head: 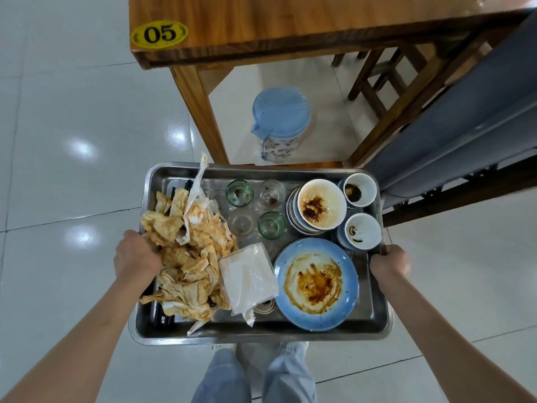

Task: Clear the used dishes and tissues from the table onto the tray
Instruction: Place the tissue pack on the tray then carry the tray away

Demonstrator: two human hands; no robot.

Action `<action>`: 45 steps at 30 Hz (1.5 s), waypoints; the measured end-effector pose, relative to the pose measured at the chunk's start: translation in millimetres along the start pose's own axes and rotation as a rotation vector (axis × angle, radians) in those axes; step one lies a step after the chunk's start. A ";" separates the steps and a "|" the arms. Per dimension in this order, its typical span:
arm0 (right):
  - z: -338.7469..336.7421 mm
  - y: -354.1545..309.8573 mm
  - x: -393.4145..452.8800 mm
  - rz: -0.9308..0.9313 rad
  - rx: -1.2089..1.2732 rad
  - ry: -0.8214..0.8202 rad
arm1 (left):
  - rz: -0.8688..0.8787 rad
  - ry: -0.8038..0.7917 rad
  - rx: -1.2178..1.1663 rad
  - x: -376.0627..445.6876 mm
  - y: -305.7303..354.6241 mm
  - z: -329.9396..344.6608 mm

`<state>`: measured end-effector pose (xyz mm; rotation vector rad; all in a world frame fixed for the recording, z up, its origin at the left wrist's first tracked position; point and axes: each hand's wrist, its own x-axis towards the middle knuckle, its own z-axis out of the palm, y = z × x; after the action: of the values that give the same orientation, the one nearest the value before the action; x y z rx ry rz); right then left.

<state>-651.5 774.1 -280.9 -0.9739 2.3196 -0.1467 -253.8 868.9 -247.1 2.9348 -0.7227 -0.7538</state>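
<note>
My left hand (136, 255) and right hand (390, 264) grasp the tray (261, 330) by its side rims, holding it in front of the table (290, 24). Stained tissues (186, 257), plates (316, 283), bowls and glasses (239, 193) all sit on it, and the visible tabletop looks bare, so clearing seems done.

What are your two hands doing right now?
Left hand: grips the left rim of the metal tray, beside the stained tissues.
Right hand: grips the tray's right rim.

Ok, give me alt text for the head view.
A person's left hand and right hand carry a steel tray loaded with stained tissues, a tissue pack, four glasses, a dirty blue plate and bowls. Ahead stands a wooden table numbered 05.
</note>
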 end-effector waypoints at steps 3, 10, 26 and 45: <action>-24.5 6.0 -13.9 0.017 0.033 0.005 | 0.019 0.001 0.006 -18.3 7.0 -17.2; -89.6 25.1 -48.0 0.093 0.080 0.023 | 0.083 -0.017 0.023 -63.8 24.5 -52.7; -190.3 127.7 -155.1 0.374 0.278 0.178 | 0.460 -0.031 0.118 -156.5 70.0 -109.1; -232.9 314.2 -260.9 0.815 0.584 0.336 | 0.940 -0.111 0.464 -305.7 148.0 -44.4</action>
<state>-836.3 1148.5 -65.1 0.3188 2.5447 -0.6325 -534.1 868.6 -50.1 2.3537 -2.2757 -0.6776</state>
